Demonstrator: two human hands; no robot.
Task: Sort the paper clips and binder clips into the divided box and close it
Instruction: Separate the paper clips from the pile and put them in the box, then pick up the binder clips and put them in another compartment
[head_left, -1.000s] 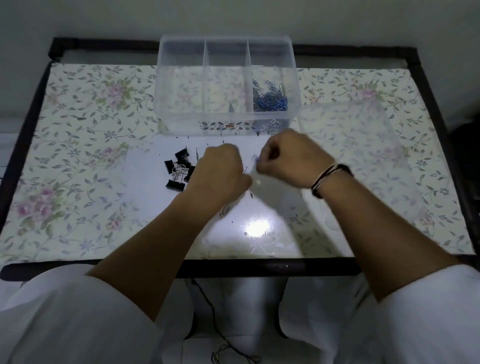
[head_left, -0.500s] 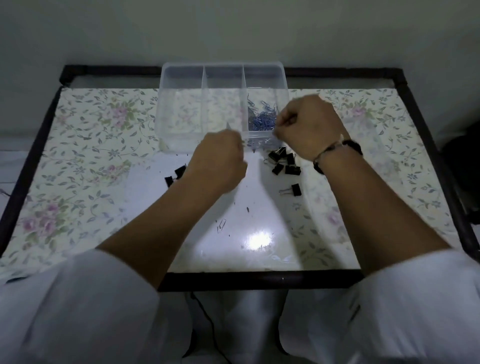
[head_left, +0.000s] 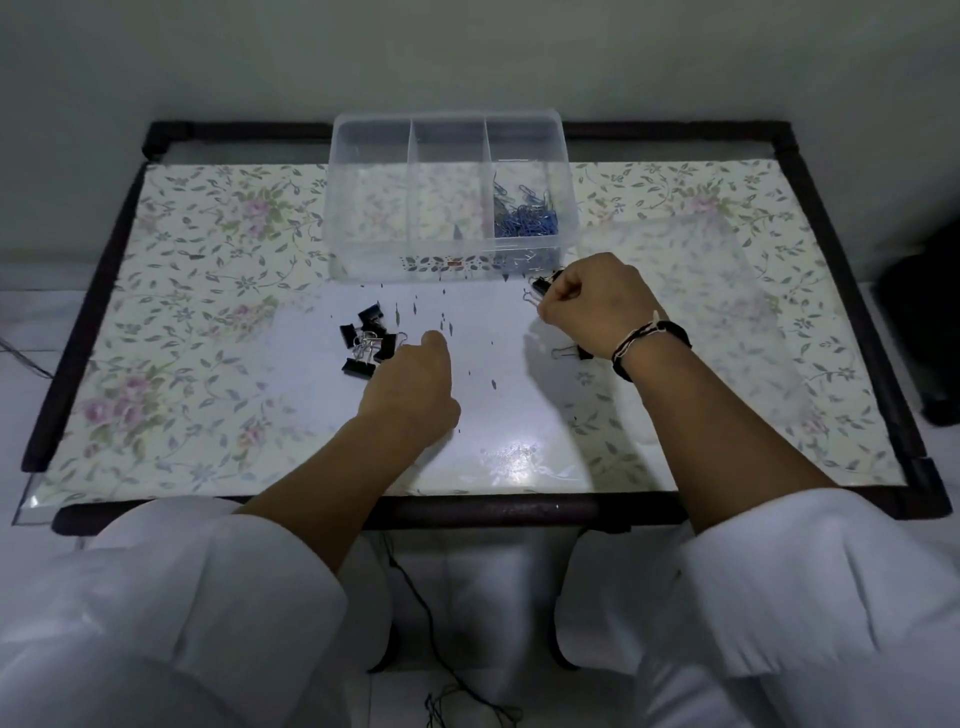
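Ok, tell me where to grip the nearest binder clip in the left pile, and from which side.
Pinch the black body of the nearest clip across its flat faces, from above and the near side. It lies flat at the pile's near edge; its wire handles tangle with neighbours.

Two bare forearms, loose white sleeves pushed above the elbows, black-and-white braided band around the right wrist

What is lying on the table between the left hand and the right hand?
In the head view, no clips lie between the left hand and the right hand: only the glossy table top, with its small dark leaf marks.
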